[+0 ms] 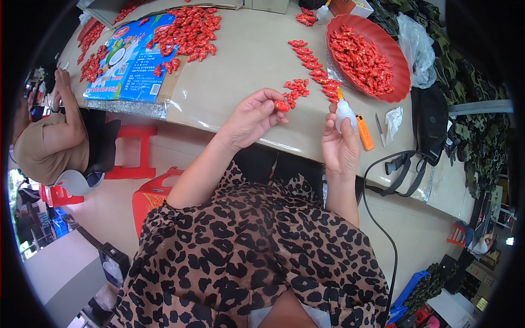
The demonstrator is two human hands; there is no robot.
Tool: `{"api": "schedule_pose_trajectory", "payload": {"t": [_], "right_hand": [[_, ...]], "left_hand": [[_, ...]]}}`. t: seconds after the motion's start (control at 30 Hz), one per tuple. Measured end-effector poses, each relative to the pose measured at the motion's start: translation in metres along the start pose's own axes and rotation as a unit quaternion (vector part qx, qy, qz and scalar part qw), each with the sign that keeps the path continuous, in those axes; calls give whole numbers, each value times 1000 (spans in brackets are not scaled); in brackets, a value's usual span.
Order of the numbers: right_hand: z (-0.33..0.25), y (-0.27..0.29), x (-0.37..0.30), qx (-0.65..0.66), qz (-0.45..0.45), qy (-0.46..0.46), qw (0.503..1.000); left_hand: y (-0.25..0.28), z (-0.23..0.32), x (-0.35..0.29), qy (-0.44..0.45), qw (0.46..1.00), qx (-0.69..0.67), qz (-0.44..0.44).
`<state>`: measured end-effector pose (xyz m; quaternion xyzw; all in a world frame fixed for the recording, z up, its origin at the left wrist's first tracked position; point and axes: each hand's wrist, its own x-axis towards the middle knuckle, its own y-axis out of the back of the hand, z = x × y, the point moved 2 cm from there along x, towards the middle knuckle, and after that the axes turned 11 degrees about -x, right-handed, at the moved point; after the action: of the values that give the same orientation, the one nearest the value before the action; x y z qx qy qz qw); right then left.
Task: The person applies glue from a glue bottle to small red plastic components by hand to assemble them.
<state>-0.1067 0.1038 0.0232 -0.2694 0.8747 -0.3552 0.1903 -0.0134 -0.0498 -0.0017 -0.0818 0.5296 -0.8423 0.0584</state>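
Note:
Between the thumb and fingers of my left hand (252, 117) is a small glossy red figurine (281, 106), held just over the near part of the table. My right hand (340, 143) is wrapped round a white squeeze bottle (345, 116) with a yellow-orange nozzle pointing up and away. The bottle is apart from the figurine. Just beyond my hands lies a small group of red pieces (296, 90). A row of similar red pieces (310, 64) runs away from the bottle toward the far side.
A red scalloped bowl (403, 82) heaped with red pieces stands right. Beside my right hand lie an orange lighter (365, 133), a thin blade (380, 130) and a crumpled tissue (392, 124). A blue printed cardboard sheet (131, 82) bears more pieces. A person (57, 136) sits left. A black cable (383, 221) hangs right.

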Motion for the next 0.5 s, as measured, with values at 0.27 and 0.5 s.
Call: {"api": "schedule_pose_trajectory", "payload": {"t": [0.27, 0.5], "right_hand": [[-3, -5, -1, -133, -66, 44, 988], [-13, -18, -4, -227, -19, 148, 962]], "left_hand": [[0, -1, -1, 7, 1000, -16, -9], [-1, 1, -2, 4, 999, -52, 17]]}}
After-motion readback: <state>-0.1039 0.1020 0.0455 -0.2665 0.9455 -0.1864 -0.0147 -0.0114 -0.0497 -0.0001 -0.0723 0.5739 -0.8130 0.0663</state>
